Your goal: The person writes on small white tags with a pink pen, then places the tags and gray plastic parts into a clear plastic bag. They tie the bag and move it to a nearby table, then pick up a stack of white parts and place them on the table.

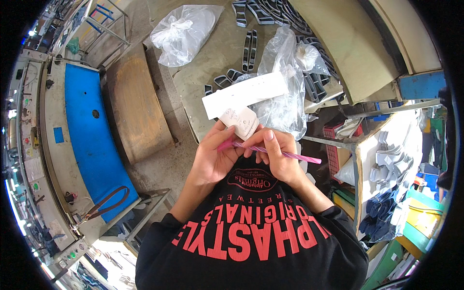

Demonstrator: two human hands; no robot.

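The left hand [215, 157] pinched a small paper tag [240, 122]. The right hand [275, 154] closed tight around a pink pen [285, 155], by a plastic bag [285, 96].

Single head-worn fisheye view, looking steeply down.

One view only, so nothing is shared with a second. The camera sits above the person's chest and faces downward and forward: the black printed shirt [251, 241] fills the lower edge, close to the lens, and both forearms rise from it to the left hand [212, 157] and right hand [275, 154] near picture centre, at close range. The grey worktable [212, 63] lies beyond, toward the top edge; the blue-topped machine [92, 130] curves along the left rim. Straight edges bow outward, corners are black.
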